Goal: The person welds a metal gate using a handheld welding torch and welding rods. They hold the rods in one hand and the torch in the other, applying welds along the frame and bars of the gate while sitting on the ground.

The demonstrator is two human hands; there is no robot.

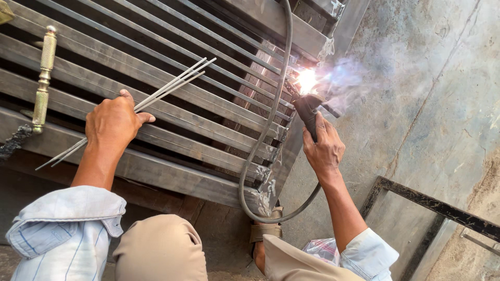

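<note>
My right hand (pixel 324 148) grips a dark welding electrode holder (pixel 307 112), its tip at a bright white arc (pixel 307 80) on the corner of a grey metal slatted frame (pixel 172 112). Smoke drifts up to the right of the arc. A grey cable (pixel 263 140) loops from the holder down past my knee. My left hand (pixel 112 125) rests on the slats and holds a small bundle of thin welding rods (pixel 172 86) that fan up to the right.
A brass-coloured handle (pixel 42 78) is fixed at the frame's left. A dark metal rectangular frame (pixel 437 208) lies on the concrete floor at lower right. A sandalled foot (pixel 263 234) and a plastic bag (pixel 323 250) lie between my knees.
</note>
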